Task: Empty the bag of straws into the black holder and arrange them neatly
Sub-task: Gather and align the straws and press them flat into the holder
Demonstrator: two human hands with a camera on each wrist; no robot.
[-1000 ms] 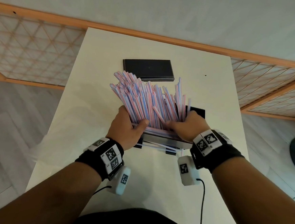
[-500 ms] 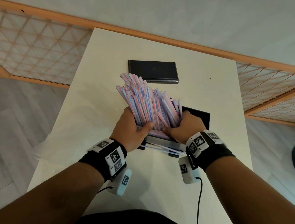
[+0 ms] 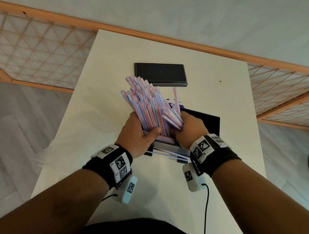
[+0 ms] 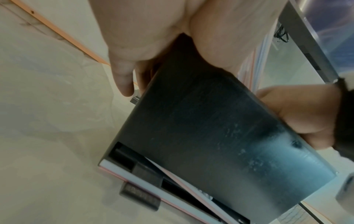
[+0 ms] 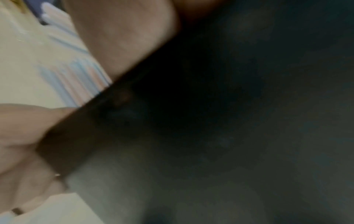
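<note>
A thick bundle of pink-and-blue striped straws [image 3: 147, 105] stands in the black holder [image 3: 208, 121], leaning up and to the left. My left hand [image 3: 139, 134] grips the bundle's left side, thumb across its front. On the bundle's right side my right hand [image 3: 187, 130] curls round it. One loose straw [image 3: 176, 98] sticks up apart from the rest. The left wrist view shows the holder's front wall [image 4: 210, 136] with straws [image 4: 134, 178] lying in its bottom slot. The right wrist view is blurred: dark holder wall [image 5: 210, 106] and straws [image 5: 76, 75].
The holder's flat black lid [image 3: 160, 74] lies farther back on the white table [image 3: 99, 97]. A clear plastic bag [image 4: 57, 106] lies on the table left of the holder. A wooden lattice railing [image 3: 35, 52] runs behind and beside the table.
The fanned-out straws have been squeezed into a narrower bundle leaning left. My right hand moved left toward my left hand. One straw now stands loose at the right.
</note>
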